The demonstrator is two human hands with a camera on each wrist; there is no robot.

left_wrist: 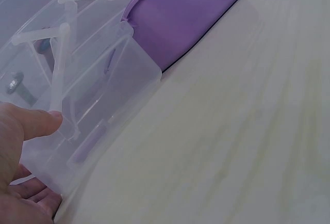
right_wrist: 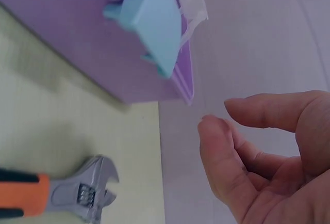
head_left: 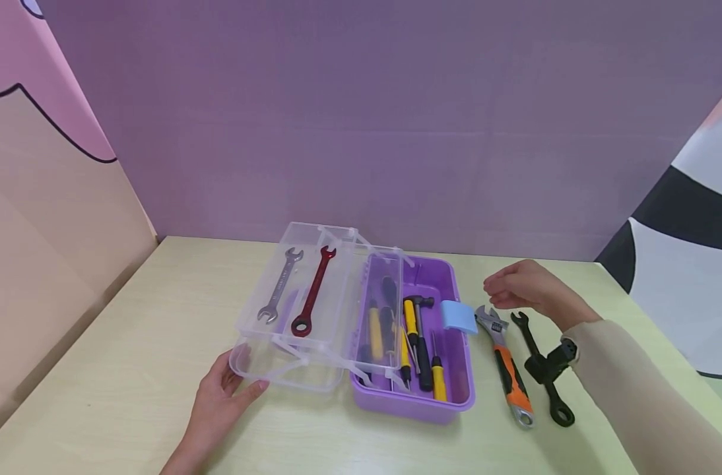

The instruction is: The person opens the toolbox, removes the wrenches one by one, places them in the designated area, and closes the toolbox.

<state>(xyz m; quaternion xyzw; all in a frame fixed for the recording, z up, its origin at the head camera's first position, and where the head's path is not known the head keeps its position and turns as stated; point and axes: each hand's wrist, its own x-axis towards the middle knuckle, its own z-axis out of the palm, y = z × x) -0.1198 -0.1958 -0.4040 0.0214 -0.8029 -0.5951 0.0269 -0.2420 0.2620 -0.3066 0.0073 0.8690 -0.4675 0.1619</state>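
My left hand grips the near left corner of the clear toolbox lid, thumb in front and fingers behind the edge. The lid lies folded out to the left of the purple toolbox. A silver open-end wrench and a red combination wrench rest in it. My right hand hovers with nothing in it, fingers loosely bent, above the table right of the box. Below it are an adjustable wrench with an orange and black handle and a black wrench, partly covered by the wrist camera.
Inside the box lie a hammer, a yellow and black screwdriver and several other yellow-handled tools, some seen through the clear plastic. A light blue latch sticks out from the box's right side. A purple partition stands behind the table.
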